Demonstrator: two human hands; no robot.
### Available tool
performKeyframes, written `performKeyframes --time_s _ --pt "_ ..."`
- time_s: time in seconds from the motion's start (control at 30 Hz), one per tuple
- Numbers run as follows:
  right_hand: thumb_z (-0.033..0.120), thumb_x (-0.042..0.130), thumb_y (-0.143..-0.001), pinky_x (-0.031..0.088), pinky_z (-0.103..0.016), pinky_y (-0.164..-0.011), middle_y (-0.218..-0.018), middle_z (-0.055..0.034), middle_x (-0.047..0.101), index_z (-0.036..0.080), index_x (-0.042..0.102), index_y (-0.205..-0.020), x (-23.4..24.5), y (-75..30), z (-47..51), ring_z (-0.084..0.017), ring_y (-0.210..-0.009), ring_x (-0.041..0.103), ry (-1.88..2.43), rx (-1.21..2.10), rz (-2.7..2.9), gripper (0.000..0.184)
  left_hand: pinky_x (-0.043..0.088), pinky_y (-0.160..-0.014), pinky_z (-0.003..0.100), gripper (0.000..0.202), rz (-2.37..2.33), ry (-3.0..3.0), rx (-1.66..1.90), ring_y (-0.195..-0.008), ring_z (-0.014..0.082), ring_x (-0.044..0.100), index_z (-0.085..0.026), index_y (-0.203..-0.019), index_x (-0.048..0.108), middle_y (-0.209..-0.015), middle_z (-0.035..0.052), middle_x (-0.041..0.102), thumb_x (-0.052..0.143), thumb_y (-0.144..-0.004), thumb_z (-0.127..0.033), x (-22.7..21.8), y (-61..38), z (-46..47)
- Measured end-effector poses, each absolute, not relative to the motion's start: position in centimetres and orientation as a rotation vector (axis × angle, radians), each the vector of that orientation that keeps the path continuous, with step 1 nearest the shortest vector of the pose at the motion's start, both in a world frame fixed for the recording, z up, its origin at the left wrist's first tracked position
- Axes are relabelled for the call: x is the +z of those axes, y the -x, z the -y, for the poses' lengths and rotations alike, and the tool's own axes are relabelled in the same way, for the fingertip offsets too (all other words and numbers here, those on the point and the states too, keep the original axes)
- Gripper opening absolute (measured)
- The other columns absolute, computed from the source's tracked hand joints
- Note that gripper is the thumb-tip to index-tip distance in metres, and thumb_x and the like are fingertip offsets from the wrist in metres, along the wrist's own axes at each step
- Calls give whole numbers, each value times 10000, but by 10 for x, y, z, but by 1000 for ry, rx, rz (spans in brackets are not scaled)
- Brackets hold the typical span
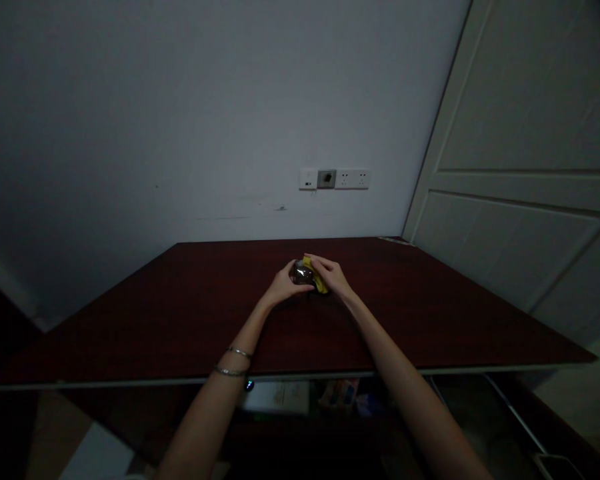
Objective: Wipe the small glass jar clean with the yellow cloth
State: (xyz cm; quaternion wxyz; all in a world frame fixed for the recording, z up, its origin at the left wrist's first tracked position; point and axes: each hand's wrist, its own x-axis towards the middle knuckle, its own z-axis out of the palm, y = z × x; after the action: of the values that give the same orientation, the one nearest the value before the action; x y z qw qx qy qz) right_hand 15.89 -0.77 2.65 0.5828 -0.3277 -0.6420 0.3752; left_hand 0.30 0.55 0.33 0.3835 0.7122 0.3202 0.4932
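Observation:
Both my hands meet over the middle of a dark red table point(180, 320). My left hand point(281, 287) curls around a small shiny rounded object point(299, 273), maybe glass or metal. My right hand point(331, 275) presses a yellow cloth point(316, 278) against that object, with its fingers closed over the cloth. Two thin bracelets circle my left wrist. The dim light hides what exactly the shiny object is.
A white wall with a row of sockets point(335, 179) rises behind the table. A white panelled door point(525, 180) stands at the right. Below the table's near edge, a shelf holds a white box point(280, 397) and some colourful packets point(341, 393).

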Motion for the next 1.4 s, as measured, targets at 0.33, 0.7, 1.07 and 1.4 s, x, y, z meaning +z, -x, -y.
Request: performKeyframes --time_s 0.33,0.7,1.07,1.4 --pt "450 571 -702 426 -377 -901 -1063 -49 633 207 634 -1014 21 -161 2 -224 -1000 573 760 813 1369 400 406 -921 377 891 -657 -1659 1225 -1052 241 522 -108 -1225 375 -1214 155 489 790 -439 -179 7 -12 2" --pt "431 583 -702 395 -394 -937 -1053 -43 638 226 659 -960 25 -158 9 -227 -1039 551 750 708 1432 338 395 -930 362 909 -691 -1648 1258 -1066 236 509 -111 -1223 380 -1217 149 487 794 -415 -168 6 -11 -1" --pt "347 606 -708 325 -380 -994 -1171 3 567 297 660 -937 25 -153 22 -206 -1145 466 680 515 1661 240 445 -828 329 700 -787 -1720 1329 -918 202 570 -90 -1131 477 -1065 126 580 758 -508 -242 5 -10 -4" --pt "378 573 -725 385 -348 -940 -1070 -30 623 257 666 -941 26 -151 18 -199 -1063 523 755 526 1519 265 399 -896 343 729 -734 -1812 1307 -999 209 524 -106 -1139 490 -1113 110 559 769 -478 -229 10 -13 5"
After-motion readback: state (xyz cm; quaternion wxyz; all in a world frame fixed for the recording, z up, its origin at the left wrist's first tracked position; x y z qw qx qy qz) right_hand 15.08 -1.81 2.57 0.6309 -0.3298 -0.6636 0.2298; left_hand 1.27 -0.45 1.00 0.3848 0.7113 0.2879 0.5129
